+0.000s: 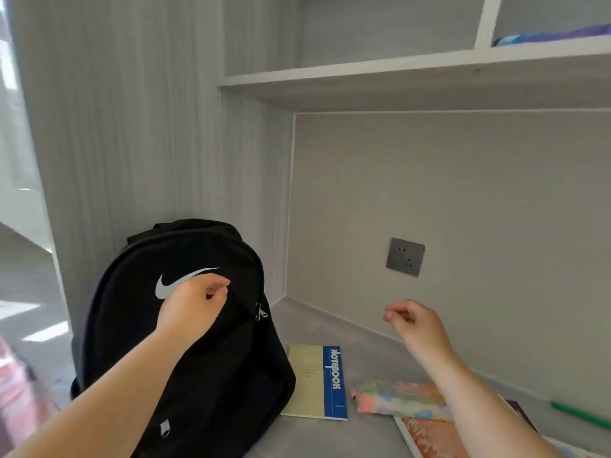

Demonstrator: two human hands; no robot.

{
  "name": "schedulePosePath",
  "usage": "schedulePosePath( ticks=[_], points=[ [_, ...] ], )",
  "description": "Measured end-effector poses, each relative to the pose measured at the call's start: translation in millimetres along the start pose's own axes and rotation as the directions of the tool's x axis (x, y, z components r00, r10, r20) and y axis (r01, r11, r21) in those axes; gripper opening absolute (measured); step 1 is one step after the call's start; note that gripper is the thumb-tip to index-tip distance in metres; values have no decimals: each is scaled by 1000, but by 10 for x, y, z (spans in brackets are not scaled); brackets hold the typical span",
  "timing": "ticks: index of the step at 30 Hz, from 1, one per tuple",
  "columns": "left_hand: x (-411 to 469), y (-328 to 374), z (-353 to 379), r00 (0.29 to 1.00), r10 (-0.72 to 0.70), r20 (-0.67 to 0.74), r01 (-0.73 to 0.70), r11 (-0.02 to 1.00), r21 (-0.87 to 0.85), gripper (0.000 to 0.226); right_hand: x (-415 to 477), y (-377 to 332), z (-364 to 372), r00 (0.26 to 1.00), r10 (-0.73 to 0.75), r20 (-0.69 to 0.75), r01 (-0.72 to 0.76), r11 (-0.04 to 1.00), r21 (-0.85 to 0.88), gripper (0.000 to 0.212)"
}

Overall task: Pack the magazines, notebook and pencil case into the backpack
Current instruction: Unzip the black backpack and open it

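A black backpack [185, 358] with a white swoosh stands upright on the left of the grey desk [330, 328], its zip pulls [261, 313] on the right side. My left hand [195, 302] is against the bag's front just left of those pulls, fingers curled; whether it pinches fabric is unclear. My right hand [416, 322] hovers above the desk to the right, fingers loosely curled and holding nothing. A yellow notebook [314, 381] with a blue strip lies beside the bag. A pastel pencil case [396, 399] lies on the magazines [426, 438], partly hidden by my right forearm.
A green pen [582, 414] lies at the desk's right edge near the wall. A wall socket [405, 256] is set in the back panel. A white shelf [396, 74] overhangs the desk. A tall side panel stands behind the bag.
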State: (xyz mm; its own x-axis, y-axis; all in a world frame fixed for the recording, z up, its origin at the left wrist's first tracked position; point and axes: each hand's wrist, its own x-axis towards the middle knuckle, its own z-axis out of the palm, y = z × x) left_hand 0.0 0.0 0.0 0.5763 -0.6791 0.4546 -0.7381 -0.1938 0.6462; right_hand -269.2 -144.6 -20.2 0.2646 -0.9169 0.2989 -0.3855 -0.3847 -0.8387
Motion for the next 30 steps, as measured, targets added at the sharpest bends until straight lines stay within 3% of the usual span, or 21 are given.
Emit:
schedulePosePath(
  ticks=[6,10,16,21,25,28,30],
  points=[
    [288,-241,179,968,239,71,-246,962,121,26,247,-167,690,999,29,32,-31,997,69,13],
    [394,-467,230,882,431,193,-468,850,242,28,337,-225,1200,994,27,107,-33,998,57,7],
    [431,-639,208,746,592,303,-665,684,299,29,425,-262,1796,958,130,254,-143,989,34,27],
    [447,-699,218,717,613,332,-697,626,349,34,541,-304,2203,915,159,370,-136,987,-88,42],
    [469,-714,235,713,609,347,-701,625,343,32,639,-275,2423,946,151,286,-102,979,-177,43],
    [490,-723,252,721,580,379,-692,628,355,32,720,-217,2471,928,193,318,-136,972,-194,33],
    [503,-737,303,728,570,382,-685,628,369,32,759,-159,2477,895,204,397,-141,973,-182,11]
  ],
)
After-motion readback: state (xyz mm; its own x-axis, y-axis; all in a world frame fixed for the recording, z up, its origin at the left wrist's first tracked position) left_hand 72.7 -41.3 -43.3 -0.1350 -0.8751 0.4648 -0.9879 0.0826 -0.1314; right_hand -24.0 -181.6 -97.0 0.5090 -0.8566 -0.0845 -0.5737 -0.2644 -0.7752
